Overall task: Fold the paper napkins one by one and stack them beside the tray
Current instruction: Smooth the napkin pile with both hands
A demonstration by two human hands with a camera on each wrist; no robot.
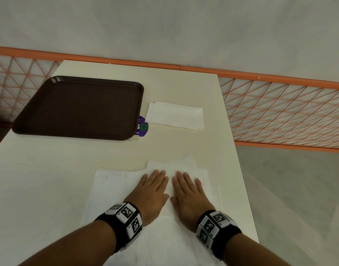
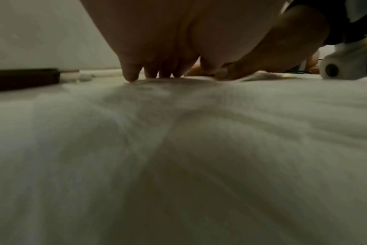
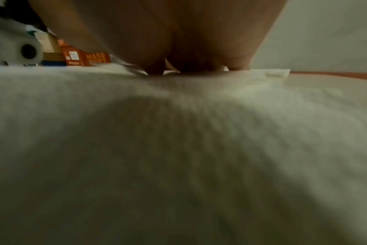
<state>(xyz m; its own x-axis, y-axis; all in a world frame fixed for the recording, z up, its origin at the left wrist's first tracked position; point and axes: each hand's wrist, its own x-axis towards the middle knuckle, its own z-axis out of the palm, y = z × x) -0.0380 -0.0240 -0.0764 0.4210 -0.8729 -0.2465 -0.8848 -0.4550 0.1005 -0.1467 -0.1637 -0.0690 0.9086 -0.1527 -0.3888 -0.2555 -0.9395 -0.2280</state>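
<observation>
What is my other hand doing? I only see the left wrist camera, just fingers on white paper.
Observer: The right hand lies flat on the napkin, close beside the left hand.
Operator: Are any folded ones done?
Observer: Yes, a stack lies just right of the tray.
Operator: Is anything on the tray?
Observer: No, it's bare. A purple sticker peeks out from under its near right corner.
</observation>
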